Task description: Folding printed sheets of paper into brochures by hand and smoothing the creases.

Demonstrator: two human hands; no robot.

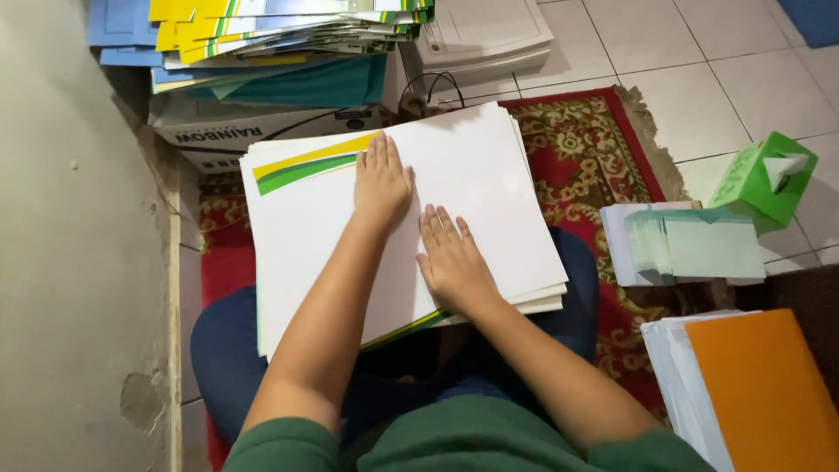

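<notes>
Paper sheets (472, 188) lie stacked across your lap, white side up, and both of your hands rest flat on the top one. Your left hand (381, 182) lies palm down with fingers straight and together, gripping nothing, just beside the yellow and green stripe (301, 166) that runs along the stack's far left corner. Your right hand (450, 258) is spread flat too, nearer you than the left hand and just beside it, pressing the top sheet without clasping it. Beyond the stack sits a cardboard box (253, 131), with a heap of yellow, green and teal printed sheets (280, 35) piled on top of it; what the box holds inside cannot be seen. To the right of the stack, on the red patterned rug (594, 149), lies a bundle of pale green slips (690, 245), and beyond that bundle a green tissue box (762, 179) stands with a tissue poking out. Nearer you than the slips, an orange folder (760, 393) tops a pile of white papers.
</notes>
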